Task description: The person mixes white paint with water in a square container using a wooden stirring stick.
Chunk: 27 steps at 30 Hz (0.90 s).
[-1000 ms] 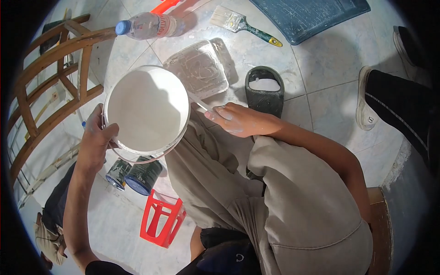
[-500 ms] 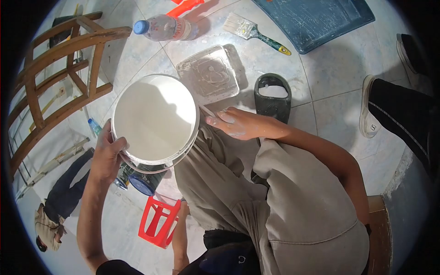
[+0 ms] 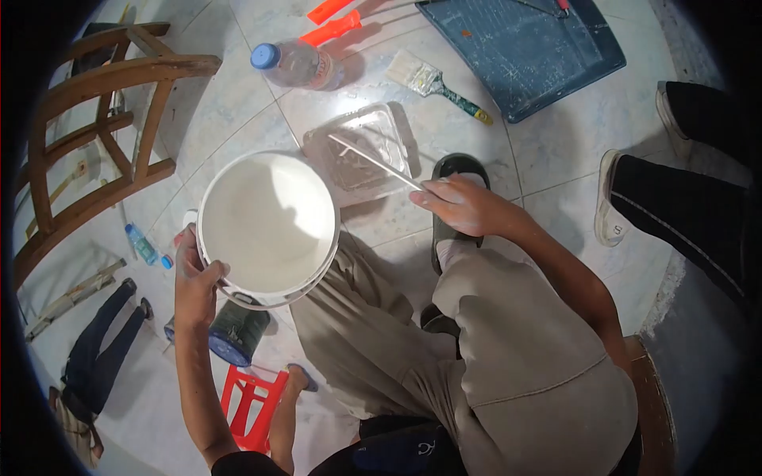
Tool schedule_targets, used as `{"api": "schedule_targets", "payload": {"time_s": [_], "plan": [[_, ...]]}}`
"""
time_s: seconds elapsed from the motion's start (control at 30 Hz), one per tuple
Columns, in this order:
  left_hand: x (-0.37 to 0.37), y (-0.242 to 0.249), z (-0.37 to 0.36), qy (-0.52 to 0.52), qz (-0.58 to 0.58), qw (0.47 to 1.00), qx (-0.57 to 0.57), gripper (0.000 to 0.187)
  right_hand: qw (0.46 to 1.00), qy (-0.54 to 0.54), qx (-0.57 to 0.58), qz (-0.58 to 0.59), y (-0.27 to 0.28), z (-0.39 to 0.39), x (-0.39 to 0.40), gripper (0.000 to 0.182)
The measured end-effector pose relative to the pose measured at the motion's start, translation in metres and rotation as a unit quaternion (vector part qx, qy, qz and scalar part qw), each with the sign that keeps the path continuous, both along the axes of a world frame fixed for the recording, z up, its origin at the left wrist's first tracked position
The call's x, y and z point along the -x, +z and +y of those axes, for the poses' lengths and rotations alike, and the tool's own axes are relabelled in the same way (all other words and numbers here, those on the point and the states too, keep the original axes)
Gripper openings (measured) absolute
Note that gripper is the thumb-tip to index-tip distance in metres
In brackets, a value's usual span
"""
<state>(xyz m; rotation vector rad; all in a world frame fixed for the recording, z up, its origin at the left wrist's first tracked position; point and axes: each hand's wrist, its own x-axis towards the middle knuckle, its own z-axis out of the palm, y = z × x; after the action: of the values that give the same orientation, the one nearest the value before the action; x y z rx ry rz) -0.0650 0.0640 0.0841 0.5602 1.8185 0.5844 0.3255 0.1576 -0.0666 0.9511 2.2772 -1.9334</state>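
My left hand [image 3: 200, 278] grips the near left rim of a white bucket [image 3: 336, 218], thumb over the edge. The bucket tips toward me, its inside pale and partly shaded. In my right hand [image 3: 460, 205], which has white smears, is a thin white stick [image 3: 377, 161], held by one end. Its far end reaches over a clear, paint-smeared plastic container [image 3: 399, 143] on the tiles, just right of the bucket. Beyond lies a paintbrush [image 3: 436, 83] with whitish bristles and a green handle.
A blue paint tray [image 3: 532, 63], a plastic bottle [image 3: 298, 66] and orange handles [image 3: 333, 30] lie at the far side. Left stands a wooden chair frame [image 3: 127, 71]. A dark can [image 3: 244, 321] and red stool [image 3: 252, 404] are near a person's leg. Another person's shoe [image 3: 611, 198] is right.
My right hand has moved away from the bucket's side, bringing the stick out over the container. My left hand still grips the bucket. The view has shifted slightly.
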Motion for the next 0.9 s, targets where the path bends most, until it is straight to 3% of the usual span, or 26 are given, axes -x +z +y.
{"api": "schedule_targets", "payload": {"time_s": [0.07,0.2,0.3,0.9], "plan": [[0.008,-0.002,0.000,-0.012,0.007,1.000,-0.016,0.053,0.996,0.046,-0.069,-0.032,0.007,0.011,-0.013,0.028],[0.020,-0.012,0.008,-0.077,0.015,0.995,-0.065,0.043,0.980,-0.049,0.099,-0.168,0.024,0.030,-0.005,0.041],[0.029,-0.021,0.011,-0.111,0.033,0.992,-0.051,0.045,0.977,-0.064,0.045,-0.199,0.032,0.027,0.011,0.049],[0.029,-0.045,0.021,-0.173,0.001,0.981,-0.086,0.043,0.973,-0.062,-0.072,-0.211,0.006,0.005,0.025,0.048]]}}
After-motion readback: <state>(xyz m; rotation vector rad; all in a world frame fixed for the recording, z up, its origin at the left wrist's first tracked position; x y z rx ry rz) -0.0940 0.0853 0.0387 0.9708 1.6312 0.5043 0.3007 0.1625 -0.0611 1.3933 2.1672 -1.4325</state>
